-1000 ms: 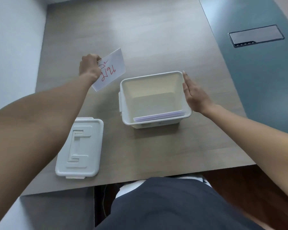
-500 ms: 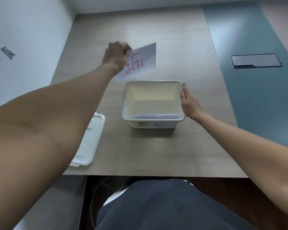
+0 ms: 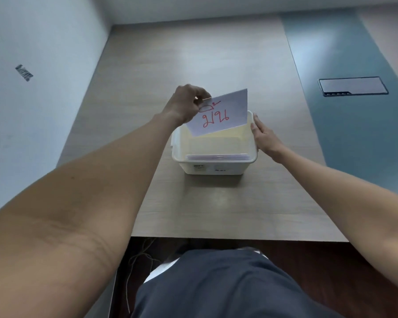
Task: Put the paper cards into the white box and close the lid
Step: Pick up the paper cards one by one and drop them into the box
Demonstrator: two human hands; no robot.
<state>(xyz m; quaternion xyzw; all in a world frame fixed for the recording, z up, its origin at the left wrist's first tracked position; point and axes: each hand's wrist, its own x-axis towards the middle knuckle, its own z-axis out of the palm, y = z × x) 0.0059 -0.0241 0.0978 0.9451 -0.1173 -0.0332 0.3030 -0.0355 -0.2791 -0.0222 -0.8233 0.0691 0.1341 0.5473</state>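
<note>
A white open box [image 3: 213, 169] stands on the wooden table, with several paper cards [image 3: 217, 157] stacked upright against its near wall. My left hand [image 3: 187, 102] pinches the top left corner of a white paper card [image 3: 223, 113] with red writing and holds it tilted above the box's far half, its lower edge dipping inside the rim. My right hand [image 3: 263, 134] lies flat against the outside of the box's right wall, fingers straight. The lid is hidden behind my left forearm.
The wooden table [image 3: 193, 53] runs up to a white wall [image 3: 44, 65] on the left. A blue strip [image 3: 345, 99] with a dark rectangular hatch [image 3: 353, 86] lies to the right. The table's near edge is just above my lap.
My left hand has carried the card rightward from left of the box to above its opening and lowered it. The view shifted, so the lid went out of sight. My right hand stayed on the box.
</note>
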